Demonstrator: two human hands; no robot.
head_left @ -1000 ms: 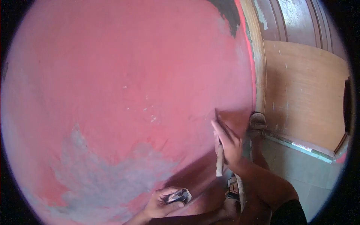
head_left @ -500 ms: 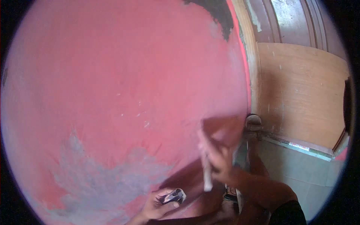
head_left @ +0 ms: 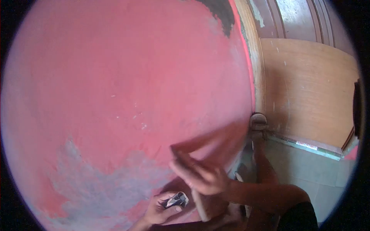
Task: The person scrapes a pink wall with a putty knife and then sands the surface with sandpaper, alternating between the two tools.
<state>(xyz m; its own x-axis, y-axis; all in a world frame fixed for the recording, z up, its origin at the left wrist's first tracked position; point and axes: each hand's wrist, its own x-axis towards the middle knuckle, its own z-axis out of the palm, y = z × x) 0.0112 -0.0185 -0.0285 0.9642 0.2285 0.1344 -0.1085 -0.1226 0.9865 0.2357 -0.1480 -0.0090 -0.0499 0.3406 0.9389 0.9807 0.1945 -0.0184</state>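
Note:
A pink wall (head_left: 127, 65) with worn grey patches (head_left: 111, 184) fills most of the head view. My right hand (head_left: 204, 179) is at the wall's lower right, its fingers stretched toward the surface and slightly blurred. From beneath that palm sticks out a pale, stick-like tool (head_left: 199, 206); its other end is hidden by the hand. Lower and to the left, my left hand (head_left: 160, 210) is closed around a small dark, pale-rimmed, rolled-looking piece (head_left: 178, 200) whose kind I cannot make out.
A wooden frame strip (head_left: 254, 57) edges the wall on the right. Beyond it a brown wooden board (head_left: 308, 92) leans before dark panels (head_left: 296, 19). A sandalled foot (head_left: 258, 122) stands at the wall's base, on pale floor tiles (head_left: 300, 169).
My right hand and the stick-like tool have moved left and down along the wall. My left hand keeps its grip, nearly in place. The view has shifted slightly.

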